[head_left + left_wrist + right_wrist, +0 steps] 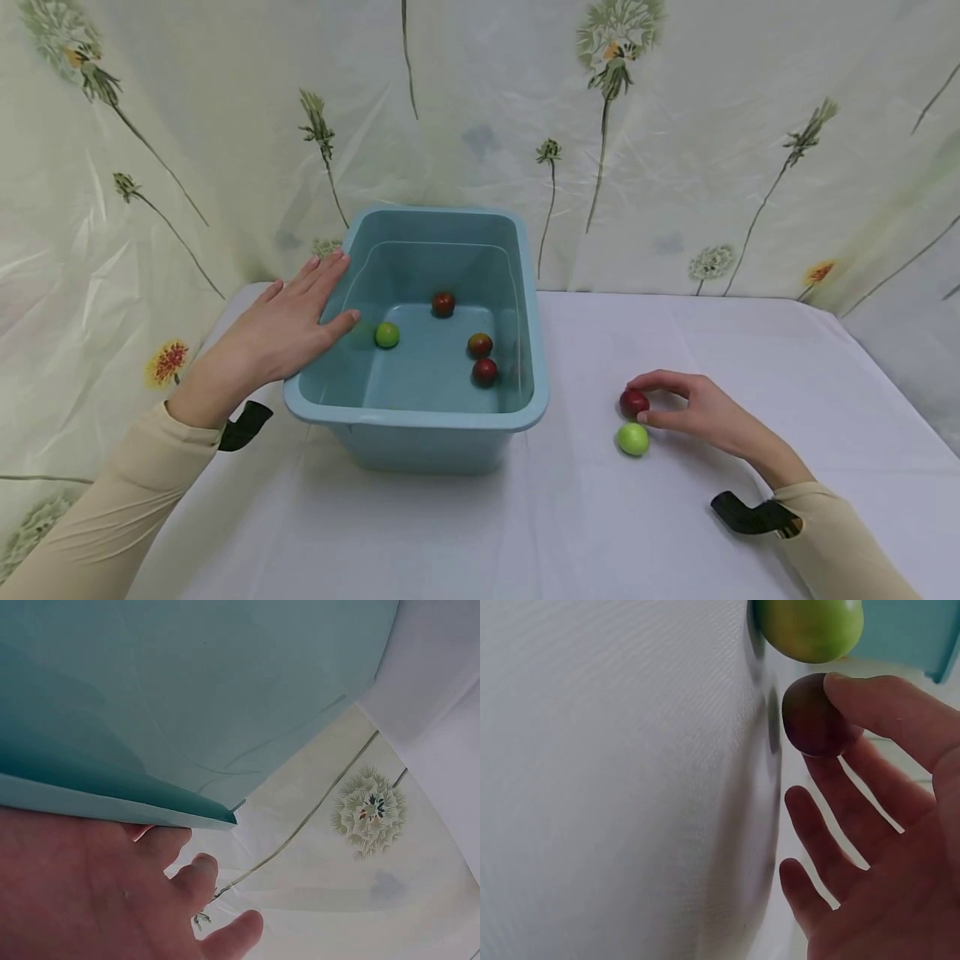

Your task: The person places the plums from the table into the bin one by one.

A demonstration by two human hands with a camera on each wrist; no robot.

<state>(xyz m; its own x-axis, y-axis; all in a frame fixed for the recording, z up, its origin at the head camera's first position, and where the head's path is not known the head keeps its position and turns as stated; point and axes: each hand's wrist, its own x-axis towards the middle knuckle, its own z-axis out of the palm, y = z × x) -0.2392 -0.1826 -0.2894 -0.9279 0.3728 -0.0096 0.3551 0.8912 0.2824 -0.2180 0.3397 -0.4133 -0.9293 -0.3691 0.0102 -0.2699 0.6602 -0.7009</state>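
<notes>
A light blue plastic tub [438,419] stands on the white cloth. My left hand [288,325] rests on its left rim, fingers straight and thumb over the edge; the left wrist view shows that hand [112,889] against the rim. To the right of the tub, my right hand [701,408] pinches a small round dark red fruit [634,404] between thumb and fingers, at or just above the cloth. Beside it on the cloth lies a round green fruit [632,439]. In the right wrist view the red fruit [814,716] sits at the thumb tip, the other fingers spread.
Inside the tub lie a green fruit [387,335] and three reddish ones, one at the back [443,304] and two close together at the right. Behind the table hangs a sheet [480,108] printed with dandelions. The table's edge [885,358] slopes away at the right.
</notes>
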